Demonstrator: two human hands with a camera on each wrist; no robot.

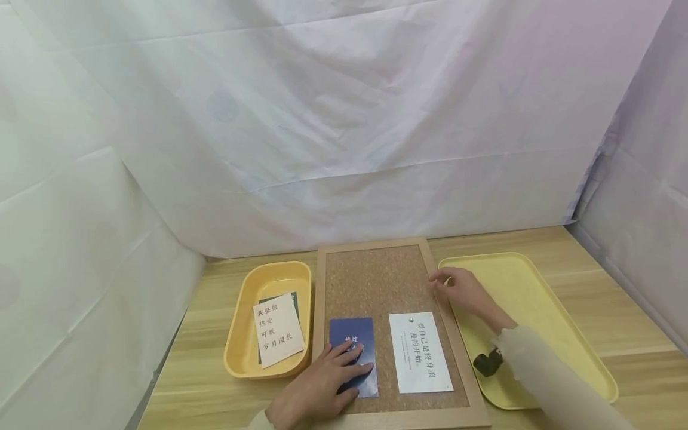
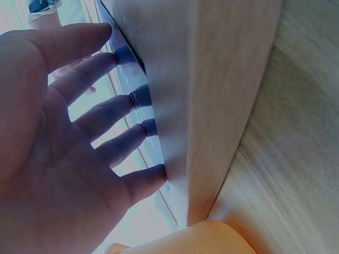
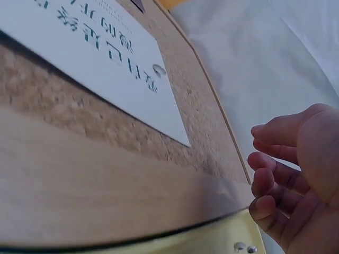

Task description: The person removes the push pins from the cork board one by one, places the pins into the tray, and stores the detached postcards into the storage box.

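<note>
My left hand (image 1: 322, 385) rests with spread fingers on a dark blue card (image 1: 352, 328) with white writing. This card lies on the lower left of a wood-framed cork board (image 1: 376, 275); the left wrist view shows the fingertips touching it. Beside it on the cork lies a white card (image 1: 419, 355) with green characters. A small silvery pushpin (image 1: 411, 320) sits at that card's upper left. Over the board's right edge hovers my right hand (image 1: 459, 291), its fingers loosely curled (image 3: 296, 174), thumb close to the index finger. No object shows between them.
Left of the board stands a yellow bin (image 1: 235, 340) holding a cream card (image 1: 278, 331) over a dark green one (image 1: 294, 297). A pale yellow tray (image 1: 516, 286) lies at right, with small silvery pins (image 3: 244, 247) inside. White cloth (image 1: 344, 149) hangs behind the table.
</note>
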